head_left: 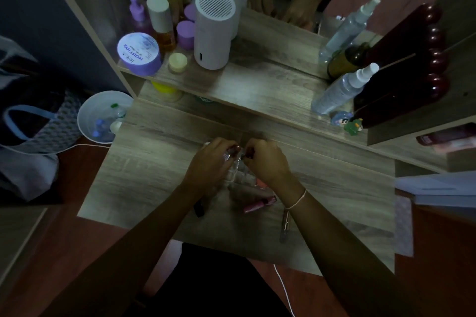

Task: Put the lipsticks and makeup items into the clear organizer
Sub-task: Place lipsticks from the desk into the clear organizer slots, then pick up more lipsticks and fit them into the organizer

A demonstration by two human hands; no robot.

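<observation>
Clear organizer (pixel 238 172) sits mid-counter (pixel 144 167), directly under both hands. We pinch a small dark-red lipstick in each grip, left hand (pixel 212 159) and right hand (pixel 266 162) closed on theirs, tips down, likely to slot them into the compartments. Pink tubes (pixel 257 204) lie just nearer us, beside the organizer, not yet loaded.

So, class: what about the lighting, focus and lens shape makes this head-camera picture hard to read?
Head view: dim overall, so the clear organizer between the left hand and right hand barely shows; the fingertips look slightly blurred; the wide lens bends the shelf edges; the corners darken; the white cylinder catches the most light.
</observation>
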